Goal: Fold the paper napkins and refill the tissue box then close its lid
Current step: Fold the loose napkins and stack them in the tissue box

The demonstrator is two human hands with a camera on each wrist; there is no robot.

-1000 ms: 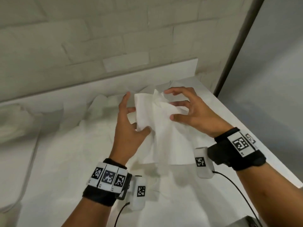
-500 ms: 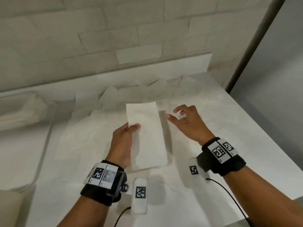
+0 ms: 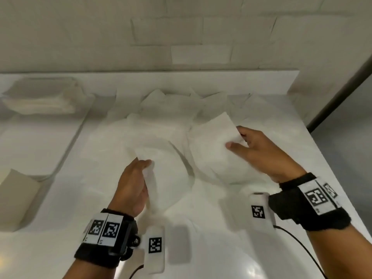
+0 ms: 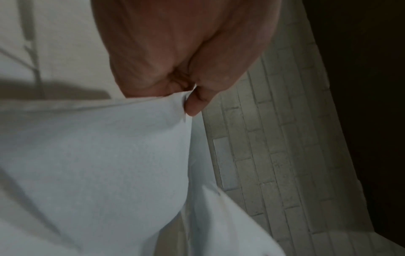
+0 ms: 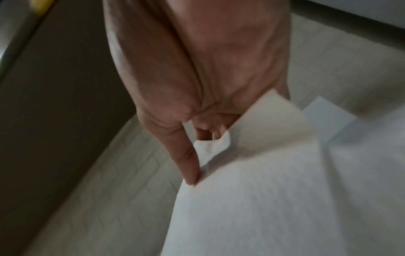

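Head view: the left hand (image 3: 132, 186) pinches a folded napkin (image 3: 161, 178) by its near-left edge, the paper lying right of and beyond the thumb over the table (image 3: 211, 248). The right hand (image 3: 259, 152) grips a second napkin (image 3: 209, 146) at its right edge, thumb on top, the sheet spreading leftward. A napkin stack (image 3: 40, 101) sits far left.

Left wrist: thumb and fingers (image 4: 197, 102) close on the napkin's corner.

Right wrist: fingers (image 5: 186, 155) curl round the sheet's edge.
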